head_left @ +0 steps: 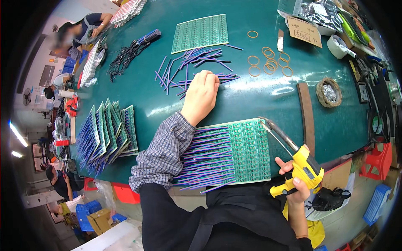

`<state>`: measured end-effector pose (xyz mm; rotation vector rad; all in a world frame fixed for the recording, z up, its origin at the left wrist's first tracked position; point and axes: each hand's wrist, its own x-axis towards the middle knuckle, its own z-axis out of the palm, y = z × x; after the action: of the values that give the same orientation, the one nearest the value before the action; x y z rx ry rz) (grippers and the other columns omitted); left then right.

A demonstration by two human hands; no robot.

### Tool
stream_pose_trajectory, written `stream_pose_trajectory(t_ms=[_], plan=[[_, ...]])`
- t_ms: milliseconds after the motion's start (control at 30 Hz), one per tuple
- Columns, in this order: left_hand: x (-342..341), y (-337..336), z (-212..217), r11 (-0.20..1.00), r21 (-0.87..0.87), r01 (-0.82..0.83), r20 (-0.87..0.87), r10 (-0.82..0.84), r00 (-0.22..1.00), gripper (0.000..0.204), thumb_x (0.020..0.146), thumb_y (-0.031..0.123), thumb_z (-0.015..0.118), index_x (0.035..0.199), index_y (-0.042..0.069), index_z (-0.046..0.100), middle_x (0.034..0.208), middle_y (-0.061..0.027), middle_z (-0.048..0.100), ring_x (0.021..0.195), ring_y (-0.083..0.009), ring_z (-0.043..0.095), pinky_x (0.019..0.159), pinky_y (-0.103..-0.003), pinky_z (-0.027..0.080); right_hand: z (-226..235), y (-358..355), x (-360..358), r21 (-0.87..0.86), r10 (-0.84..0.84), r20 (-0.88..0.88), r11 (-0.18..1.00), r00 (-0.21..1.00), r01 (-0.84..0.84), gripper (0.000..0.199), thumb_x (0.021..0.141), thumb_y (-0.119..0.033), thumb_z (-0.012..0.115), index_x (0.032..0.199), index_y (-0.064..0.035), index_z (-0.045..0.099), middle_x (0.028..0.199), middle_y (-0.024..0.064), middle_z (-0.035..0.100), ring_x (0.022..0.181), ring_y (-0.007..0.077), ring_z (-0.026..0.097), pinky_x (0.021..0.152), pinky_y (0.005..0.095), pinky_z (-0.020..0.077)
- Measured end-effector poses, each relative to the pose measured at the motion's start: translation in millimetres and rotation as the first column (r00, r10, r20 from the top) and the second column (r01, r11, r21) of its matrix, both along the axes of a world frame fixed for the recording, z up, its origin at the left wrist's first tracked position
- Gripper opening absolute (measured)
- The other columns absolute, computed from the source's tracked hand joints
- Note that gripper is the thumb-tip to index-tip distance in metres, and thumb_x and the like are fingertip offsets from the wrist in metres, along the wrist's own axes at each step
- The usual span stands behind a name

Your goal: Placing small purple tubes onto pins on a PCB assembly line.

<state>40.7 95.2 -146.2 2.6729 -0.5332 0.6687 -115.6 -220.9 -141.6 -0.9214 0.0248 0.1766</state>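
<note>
My left hand [202, 95] reaches across the table to a loose pile of short blue-purple wires [195, 58]. Its fingers are curled closed over the near wires; the fingertips are hidden, so what they pinch cannot be seen. My right hand [298, 184] grips a yellow soldering gun [307, 167], whose tip meets the upper right corner of a green circuit board panel [251, 152]. Rows of wires [209, 157] cover the panel's left part and stick out past its left edge, partly under my left sleeve. Bare green pads and components show on its right part.
Wired panels [109, 129] stand stacked at left. A bare panel [200, 33] lies at the back, near bundled black cables [130, 54]. Rubber bands [270, 65], a brown bar [306, 113] and a round tin [329, 93] lie to the right. Other people work at far left.
</note>
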Motion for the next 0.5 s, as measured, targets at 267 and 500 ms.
stream_pose_trajectory(t_ms=[267,500], plan=[[-57,-33,27,0.923,-0.353,0.153,-0.445,-0.310,0.840,0.013,0.088,0.003,0.059,0.101,0.002,0.057,0.090,-0.0135,0.056,0.085,-0.0298,0.057,0.075,-0.036,0.048,10,0,-6,-0.188,0.051,-0.033,0.981,0.998,-0.056,0.067,0.077,-0.015,0.058,0.135,0.0088,0.036,0.097,0.0177,0.061,0.090,0.0260,0.062,0.090,0.0447,0.0508],[-71,-30,14,0.951,0.008,0.309,-0.128,-0.305,0.944,0.024,0.073,0.001,0.069,0.097,0.004,0.066,0.077,-0.0059,0.058,0.063,-0.0207,0.059,0.053,-0.031,0.050,16,16,-8,-0.171,0.081,-0.057,0.981,0.995,-0.090,0.076,0.082,-0.005,0.059,0.147,0.0076,0.021,0.095,0.0145,0.062,0.087,0.0216,0.062,0.081,0.0369,0.0545]])
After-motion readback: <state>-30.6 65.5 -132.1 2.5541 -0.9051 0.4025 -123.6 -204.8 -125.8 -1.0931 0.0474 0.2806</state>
